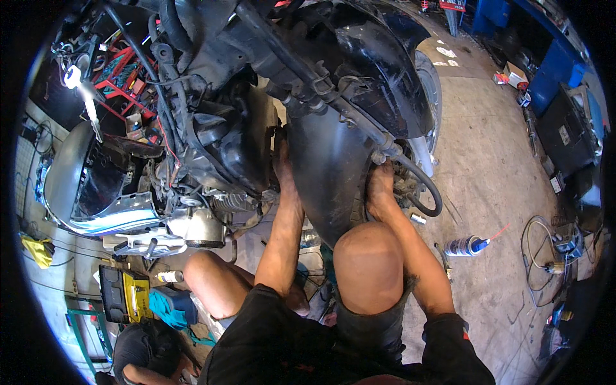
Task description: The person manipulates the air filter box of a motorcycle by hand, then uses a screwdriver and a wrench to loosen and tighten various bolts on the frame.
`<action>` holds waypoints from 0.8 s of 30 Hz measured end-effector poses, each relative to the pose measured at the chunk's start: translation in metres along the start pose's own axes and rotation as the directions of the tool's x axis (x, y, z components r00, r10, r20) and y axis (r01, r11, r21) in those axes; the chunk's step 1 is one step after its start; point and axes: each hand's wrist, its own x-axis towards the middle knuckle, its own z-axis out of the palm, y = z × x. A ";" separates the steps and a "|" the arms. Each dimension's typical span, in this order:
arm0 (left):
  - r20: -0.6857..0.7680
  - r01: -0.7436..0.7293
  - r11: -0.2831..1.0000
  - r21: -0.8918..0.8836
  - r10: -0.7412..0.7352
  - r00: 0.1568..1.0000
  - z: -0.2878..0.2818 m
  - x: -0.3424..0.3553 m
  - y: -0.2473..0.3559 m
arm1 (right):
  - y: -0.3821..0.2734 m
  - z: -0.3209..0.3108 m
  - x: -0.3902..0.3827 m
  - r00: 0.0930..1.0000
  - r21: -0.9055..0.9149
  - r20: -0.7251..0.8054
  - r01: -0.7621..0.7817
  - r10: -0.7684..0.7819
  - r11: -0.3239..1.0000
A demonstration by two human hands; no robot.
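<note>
A partly stripped motorcycle stands before me, its dark bodywork removed in places. Both my arms reach in around a broad black mudguard (324,170). My left hand (281,160) is in the gap between the mudguard and the engine side, its fingers mostly hidden in shadow. At the mudguard's right edge is my right hand (380,186), just below a metal rod end and a black hose (431,204); its fingertips are out of sight. What either hand touches or holds I cannot make out. The engine (199,226) shows bare metal to the left.
Keys (80,83) hang at upper left, near a red tool rack (125,80). A spray can (466,246) lies on the right floor, by a coiled cable (538,234). A yellow-and-black case (131,295) and a crouching person (151,353) are at lower left.
</note>
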 end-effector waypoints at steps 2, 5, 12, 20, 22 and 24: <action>0.009 0.004 0.999 -0.042 -0.004 1.000 0.002 0.000 0.002 | 0.001 -0.001 0.000 0.999 -0.002 0.006 0.037 -0.037 0.999; -0.008 0.016 0.995 -0.097 -0.017 1.000 0.003 -0.003 0.008 | -0.010 0.010 -0.013 0.999 0.080 0.033 0.038 -0.041 0.996; 0.140 -0.204 0.859 0.470 0.155 0.978 -0.027 0.015 -0.013 | -0.005 -0.002 -0.003 0.999 0.023 0.039 0.009 -0.010 1.000; 0.100 -0.109 0.931 0.349 0.079 0.992 -0.083 0.038 -0.025 | -0.019 0.022 -0.027 1.000 -0.061 0.028 -0.005 0.007 0.998; 0.135 -0.088 0.962 0.258 0.054 0.989 -0.042 0.019 -0.020 | -0.022 0.005 -0.018 0.999 -0.019 0.017 -0.039 0.039 0.999; 0.110 -0.040 0.986 0.165 0.022 0.994 -0.023 0.008 -0.001 | -0.017 0.000 -0.014 0.998 -0.009 0.065 -0.026 0.026 1.000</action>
